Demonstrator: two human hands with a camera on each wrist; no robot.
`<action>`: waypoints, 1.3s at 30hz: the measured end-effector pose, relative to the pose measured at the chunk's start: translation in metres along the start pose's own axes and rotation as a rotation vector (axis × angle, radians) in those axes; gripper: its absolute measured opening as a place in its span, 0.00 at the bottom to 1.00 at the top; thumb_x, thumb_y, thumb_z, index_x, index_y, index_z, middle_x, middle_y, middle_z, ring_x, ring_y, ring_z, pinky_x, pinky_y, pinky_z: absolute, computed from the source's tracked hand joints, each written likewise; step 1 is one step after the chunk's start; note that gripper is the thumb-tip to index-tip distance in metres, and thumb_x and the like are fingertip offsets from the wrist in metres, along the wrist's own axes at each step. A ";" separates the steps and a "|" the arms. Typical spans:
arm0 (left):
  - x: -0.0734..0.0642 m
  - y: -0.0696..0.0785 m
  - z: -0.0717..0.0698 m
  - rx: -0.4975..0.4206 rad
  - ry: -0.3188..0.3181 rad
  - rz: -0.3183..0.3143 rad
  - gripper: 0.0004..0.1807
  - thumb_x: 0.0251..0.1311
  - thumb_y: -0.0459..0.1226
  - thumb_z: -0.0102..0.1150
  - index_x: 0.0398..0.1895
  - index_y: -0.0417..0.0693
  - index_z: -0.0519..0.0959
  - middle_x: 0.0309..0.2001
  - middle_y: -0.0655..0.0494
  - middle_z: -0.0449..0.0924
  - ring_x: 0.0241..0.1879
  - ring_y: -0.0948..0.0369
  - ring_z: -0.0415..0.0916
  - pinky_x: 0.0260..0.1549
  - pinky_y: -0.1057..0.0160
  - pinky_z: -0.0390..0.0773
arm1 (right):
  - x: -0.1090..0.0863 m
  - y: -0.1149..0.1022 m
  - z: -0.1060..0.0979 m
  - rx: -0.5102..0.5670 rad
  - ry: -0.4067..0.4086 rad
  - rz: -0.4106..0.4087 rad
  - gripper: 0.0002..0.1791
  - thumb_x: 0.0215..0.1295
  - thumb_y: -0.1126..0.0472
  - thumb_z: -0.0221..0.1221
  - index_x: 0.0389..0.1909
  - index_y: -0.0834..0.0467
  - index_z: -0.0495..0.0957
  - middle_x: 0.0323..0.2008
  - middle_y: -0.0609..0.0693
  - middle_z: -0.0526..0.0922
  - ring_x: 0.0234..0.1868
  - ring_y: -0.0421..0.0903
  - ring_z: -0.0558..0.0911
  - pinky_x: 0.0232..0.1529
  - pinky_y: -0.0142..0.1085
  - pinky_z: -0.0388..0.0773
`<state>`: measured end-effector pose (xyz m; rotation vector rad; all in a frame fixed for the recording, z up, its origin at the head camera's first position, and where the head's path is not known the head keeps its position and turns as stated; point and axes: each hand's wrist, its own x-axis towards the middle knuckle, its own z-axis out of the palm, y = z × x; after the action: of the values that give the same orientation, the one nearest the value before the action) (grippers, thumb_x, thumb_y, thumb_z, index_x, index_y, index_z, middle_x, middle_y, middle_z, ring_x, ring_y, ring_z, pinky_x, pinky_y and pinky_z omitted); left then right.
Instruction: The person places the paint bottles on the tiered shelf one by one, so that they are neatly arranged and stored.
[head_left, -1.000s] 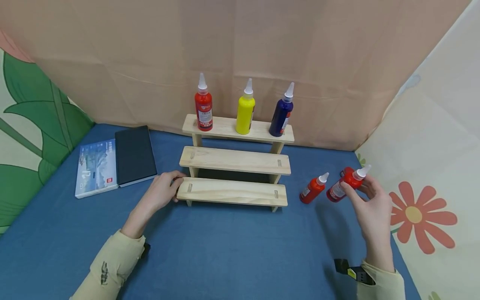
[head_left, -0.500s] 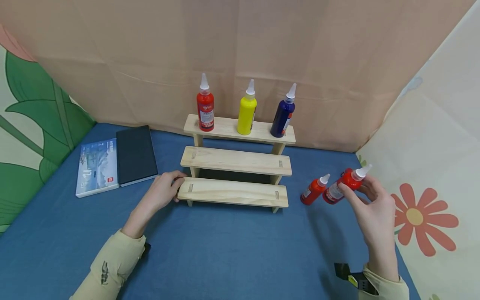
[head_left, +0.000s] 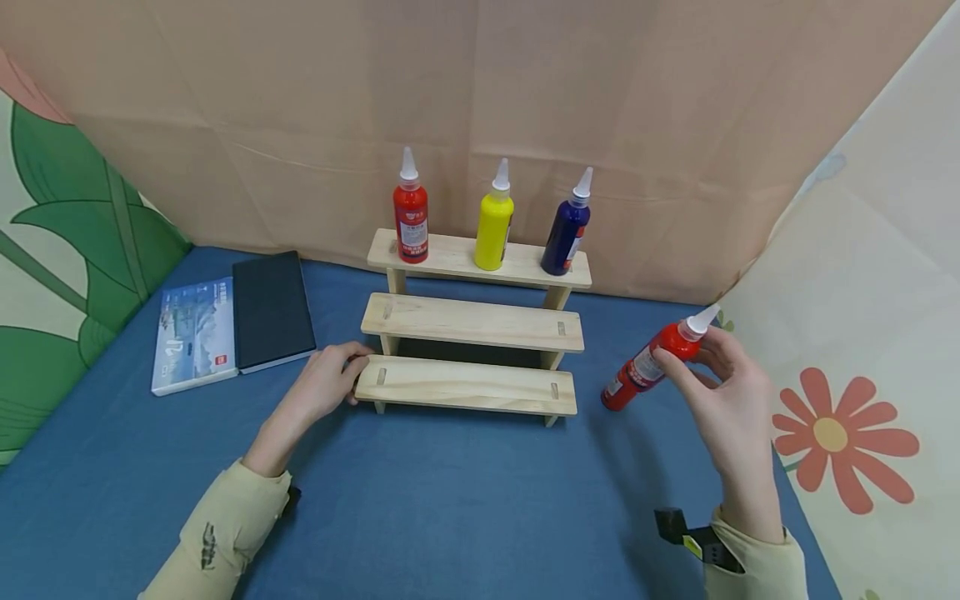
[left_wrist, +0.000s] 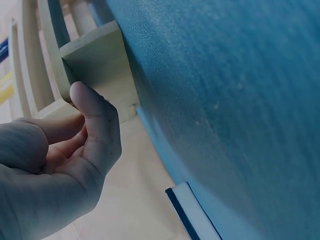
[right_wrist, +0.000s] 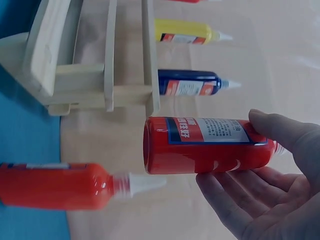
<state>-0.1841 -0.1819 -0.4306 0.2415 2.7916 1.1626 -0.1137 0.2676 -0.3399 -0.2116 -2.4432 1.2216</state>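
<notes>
Beside three-tier wooden stand [head_left: 472, 322]: red squeeze bottle [right_wrist: 205, 147], raised.
Right hand [head_left: 727, 398] pinches it; curled left hand [head_left: 324, 383] grips lowest tier [head_left: 465, 383].

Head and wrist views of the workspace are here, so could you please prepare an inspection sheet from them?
Surface: blue cloth, a few soft creases.
Job's things: three-tier wooden rack; on its top shelf, left to right, red bottle, yellow bottle, dark blue bottle; second red bottle held tilted; third red bottle standing on the cloth.
Clutter: blue-and-white book and black-covered book, side by side left of the rack.
Hands: left hand holds the bottom shelf's left end; right hand grips the second red bottle.
Cables: nothing seen.
Surroundings: beige backdrop; flower-print panel at right.
</notes>
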 end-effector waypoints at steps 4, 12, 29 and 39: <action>0.001 0.000 0.001 -0.001 -0.001 0.004 0.17 0.82 0.29 0.49 0.62 0.26 0.79 0.43 0.33 0.85 0.19 0.58 0.80 0.17 0.62 0.75 | 0.007 -0.009 0.006 -0.007 -0.011 -0.018 0.31 0.71 0.55 0.73 0.72 0.56 0.77 0.62 0.51 0.83 0.58 0.45 0.82 0.51 0.24 0.79; 0.000 0.001 0.000 0.002 -0.007 0.003 0.16 0.82 0.29 0.49 0.62 0.26 0.79 0.43 0.34 0.85 0.19 0.57 0.80 0.17 0.62 0.75 | 0.020 -0.019 0.021 0.041 -0.061 -0.049 0.31 0.72 0.56 0.72 0.73 0.57 0.76 0.64 0.53 0.82 0.60 0.48 0.81 0.49 0.22 0.77; 0.001 0.000 0.001 0.011 -0.007 0.018 0.17 0.82 0.30 0.50 0.63 0.25 0.79 0.39 0.35 0.86 0.18 0.56 0.81 0.16 0.62 0.73 | 0.046 -0.026 0.060 0.092 -0.082 -0.127 0.30 0.73 0.53 0.71 0.71 0.60 0.77 0.64 0.54 0.83 0.60 0.51 0.83 0.59 0.55 0.82; 0.000 0.001 0.000 0.007 -0.002 0.005 0.17 0.82 0.29 0.50 0.62 0.25 0.79 0.43 0.32 0.85 0.18 0.55 0.81 0.16 0.61 0.74 | 0.057 -0.026 0.080 0.102 -0.087 -0.159 0.29 0.72 0.56 0.72 0.68 0.63 0.78 0.62 0.57 0.84 0.59 0.54 0.84 0.58 0.55 0.83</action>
<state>-0.1839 -0.1813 -0.4296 0.2507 2.7959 1.1531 -0.1975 0.2110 -0.3465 0.0651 -2.4091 1.3045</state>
